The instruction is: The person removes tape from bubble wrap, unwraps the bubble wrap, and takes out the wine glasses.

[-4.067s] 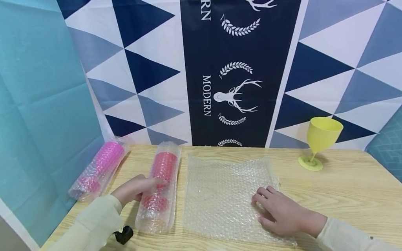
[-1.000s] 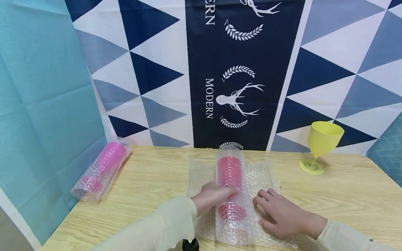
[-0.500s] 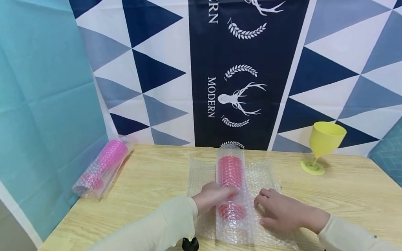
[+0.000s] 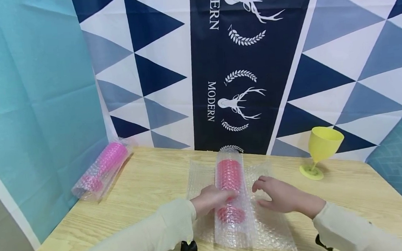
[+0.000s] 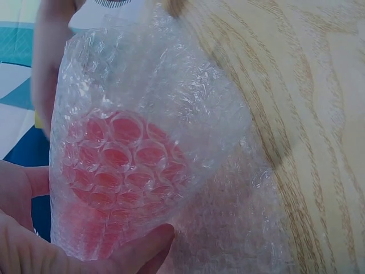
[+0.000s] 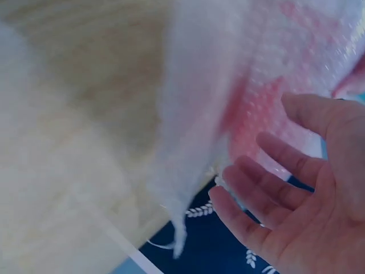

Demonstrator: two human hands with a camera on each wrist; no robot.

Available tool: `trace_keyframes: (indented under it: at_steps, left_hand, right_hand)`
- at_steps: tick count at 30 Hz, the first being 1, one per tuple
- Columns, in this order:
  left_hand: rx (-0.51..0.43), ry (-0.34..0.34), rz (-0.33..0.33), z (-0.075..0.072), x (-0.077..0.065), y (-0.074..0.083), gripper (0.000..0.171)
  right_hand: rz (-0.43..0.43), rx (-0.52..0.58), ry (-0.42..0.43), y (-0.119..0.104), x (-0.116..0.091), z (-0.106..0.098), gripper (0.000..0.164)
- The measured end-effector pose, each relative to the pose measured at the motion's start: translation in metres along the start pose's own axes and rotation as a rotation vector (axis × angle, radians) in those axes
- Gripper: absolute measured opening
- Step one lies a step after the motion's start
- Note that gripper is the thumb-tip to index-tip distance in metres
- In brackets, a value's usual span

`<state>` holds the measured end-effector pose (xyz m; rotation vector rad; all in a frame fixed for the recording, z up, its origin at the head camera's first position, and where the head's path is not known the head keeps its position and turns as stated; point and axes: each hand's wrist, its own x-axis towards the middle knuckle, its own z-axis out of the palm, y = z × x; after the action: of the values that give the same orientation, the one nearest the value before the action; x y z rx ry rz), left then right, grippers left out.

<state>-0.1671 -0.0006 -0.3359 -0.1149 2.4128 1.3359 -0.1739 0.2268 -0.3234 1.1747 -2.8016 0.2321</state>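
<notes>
A red goblet in bubble wrap (image 4: pixel 229 174) lies lengthwise over a flat bubble wrap sheet (image 4: pixel 271 230). My left hand (image 4: pixel 208 200) grips it around the middle from the left, thumb across the top. Close up in the left wrist view, the goblet's round red base (image 5: pixel 128 157) shows through the bubbles, with a thumb and fingers on either side of the roll. My right hand (image 4: pixel 281 195) hovers over the sheet's right part, fingers loosely bent and holding nothing. The right wrist view shows its fingers (image 6: pixel 274 188) spread beside the wrapped goblet.
At the table's left edge lies a pink goblet in bubble wrap (image 4: pixel 105 166). A yellow goblet (image 4: pixel 324 145) stands upright, unwrapped, at the back right. Patterned cloth (image 4: pixel 161 73) hangs behind the wooden table (image 4: pixel 148 177), and a teal cloth (image 4: pixel 40 106) hangs on the left.
My left hand has carried the wrapped red goblet rightward from the left of the sheet onto it. My right hand, which was resting on the sheet, has just lifted off.
</notes>
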Motion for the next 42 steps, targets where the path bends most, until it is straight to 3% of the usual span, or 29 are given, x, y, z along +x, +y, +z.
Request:
trace_keyframes:
  at_steps: [6,14,25,33,42]
  left_hand:
    - [-0.012,-0.015,0.012,-0.002,-0.001,0.000,0.062]
    - [-0.014,-0.018,-0.026,-0.001,0.001,0.000,0.074]
    - [0.004,0.003,-0.010,-0.001,0.000,0.000,0.072]
    - [0.017,0.008,-0.013,-0.001,0.002,0.001,0.070]
    - [0.024,0.014,-0.018,0.000,0.003,-0.001,0.066]
  right_hand:
    - [0.008,-0.051,0.061,0.004,0.023,-0.013,0.022]
    - [0.076,-0.007,0.059,0.006,0.047,-0.020,0.018]
    - [0.295,0.172,0.058,0.009,0.079,-0.019,0.006]
    - [0.438,0.228,0.047,0.011,0.097,-0.017,0.015]
    - [0.533,0.250,0.021,0.008,0.102,-0.016,0.013]
